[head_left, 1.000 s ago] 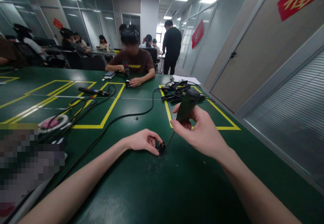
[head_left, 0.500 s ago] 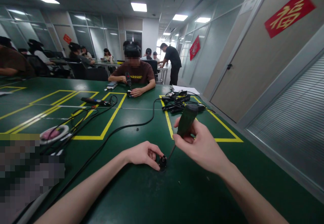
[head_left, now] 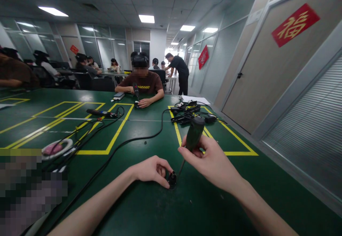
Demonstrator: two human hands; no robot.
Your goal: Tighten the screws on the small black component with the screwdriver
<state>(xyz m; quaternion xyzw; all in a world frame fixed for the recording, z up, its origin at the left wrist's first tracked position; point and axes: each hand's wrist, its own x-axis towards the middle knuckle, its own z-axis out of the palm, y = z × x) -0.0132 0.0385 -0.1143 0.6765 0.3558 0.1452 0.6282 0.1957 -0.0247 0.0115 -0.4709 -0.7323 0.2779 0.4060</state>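
My left hand (head_left: 153, 171) pinches a small black round part (head_left: 172, 181) between thumb and forefinger. The part stands on the green table, with a short tube rising from its top. My right hand (head_left: 210, 159) is closed around the dark handle of a screwdriver (head_left: 194, 134). It leans a little, handle up, and its thin shaft runs down to the right side of the black part. Whether the tip touches the part, I cannot tell. A tiny light-coloured piece (head_left: 190, 202) lies on the table to the right of the part.
Black cables and adapters (head_left: 187, 113) lie heaped inside yellow tape at the back right. One long cable (head_left: 130, 140) curves across the table. A dark handheld tool (head_left: 100, 113) and a white ring-shaped roll (head_left: 57, 148) are on the left. A co-worker (head_left: 144, 83) sits opposite, holding a power screwdriver.
The whole view has tilted up slightly, so the table sits lower in the picture. My right hand and the screwdriver have shifted slightly left; my left hand keeps its pinch.
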